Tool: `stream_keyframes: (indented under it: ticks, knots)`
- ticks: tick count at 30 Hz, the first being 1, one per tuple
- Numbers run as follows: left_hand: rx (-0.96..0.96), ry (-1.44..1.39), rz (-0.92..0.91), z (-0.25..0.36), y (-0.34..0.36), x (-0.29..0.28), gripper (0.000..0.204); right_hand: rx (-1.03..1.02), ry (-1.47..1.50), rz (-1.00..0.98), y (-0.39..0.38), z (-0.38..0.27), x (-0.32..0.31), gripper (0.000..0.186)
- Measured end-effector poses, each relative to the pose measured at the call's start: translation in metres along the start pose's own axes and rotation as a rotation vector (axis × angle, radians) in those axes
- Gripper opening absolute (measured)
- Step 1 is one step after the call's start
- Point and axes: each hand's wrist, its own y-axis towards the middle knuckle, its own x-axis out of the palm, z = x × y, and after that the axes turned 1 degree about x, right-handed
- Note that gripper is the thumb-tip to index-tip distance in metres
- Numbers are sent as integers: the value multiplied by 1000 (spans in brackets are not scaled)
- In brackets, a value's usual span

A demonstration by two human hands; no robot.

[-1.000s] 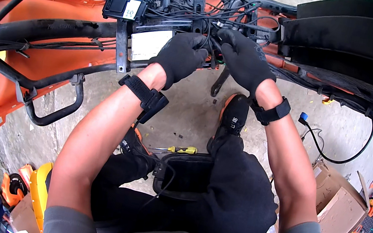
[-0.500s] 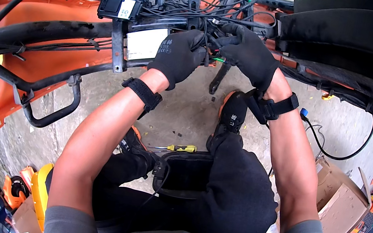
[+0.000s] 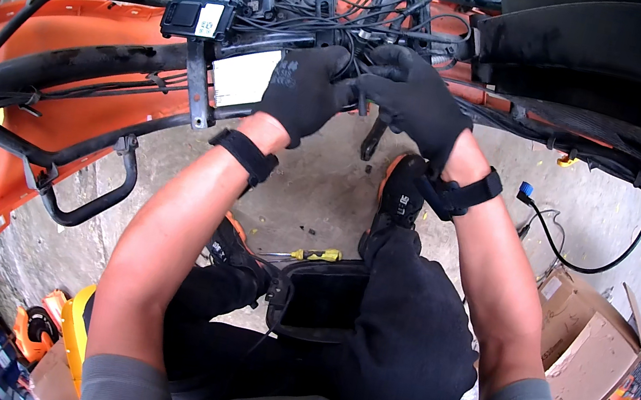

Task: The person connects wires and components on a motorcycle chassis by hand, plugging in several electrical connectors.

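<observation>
My left hand (image 3: 303, 92), in a black glove, is closed at the near side of a vehicle frame (image 3: 72, 53), its fingertips among black cables (image 3: 344, 17). My right hand (image 3: 422, 102), gloved alike, is closed just beside it, thumb and forefinger pinched at the same bundle. A short dark cable end shows between the two hands; the rest of what the fingers grip is hidden. Left of the hands, a black box-shaped module (image 3: 198, 17) with a white label is mounted on the frame. Below it lies a white sheet or plate (image 3: 241, 76), partly covered by my left hand.
Orange body panels (image 3: 17, 172) and bent black tubes lie to the left. A yellow-handled screwdriver (image 3: 317, 255) rests by an open black bin (image 3: 320, 298) between my legs. At right are a cable with a blue plug (image 3: 525, 190), black fenders (image 3: 594, 60) and an open cardboard box (image 3: 586, 350).
Both hands have shifted slightly; my right fingers have changed their grip and sit closer to the left hand. The view has moved a little.
</observation>
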Motion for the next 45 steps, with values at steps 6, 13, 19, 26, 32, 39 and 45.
stream_keyframes:
  ticks: [6, 13, 19, 26, 32, 39, 45]
  knots:
    - [-50, -279, -67, -10, 10, -8, 16, -404, -478, 210, 4, 27, 14, 42]
    - [-342, -504, -279, -13, 27, -32, 16, -476, -754, 365, -13, 1, 13, 25]
    - [-465, -655, -431, -9, 37, -45, 16, -183, -184, 6, -20, 11, 26, 18]
    - [448, 188, -372, -51, 45, -42, 26, 104, 45, 23, -26, 1, 43, 22]
    - [-282, -622, -521, -29, 43, -44, 29, -4, 196, 79, -20, 12, 43, 23]
    - [208, -2, -373, -39, 45, -45, 40, 31, 249, 39, -21, 11, 50, 23]
    - [232, -184, -282, -44, 43, -44, 47, -51, 279, 3, -20, 11, 52, 35]
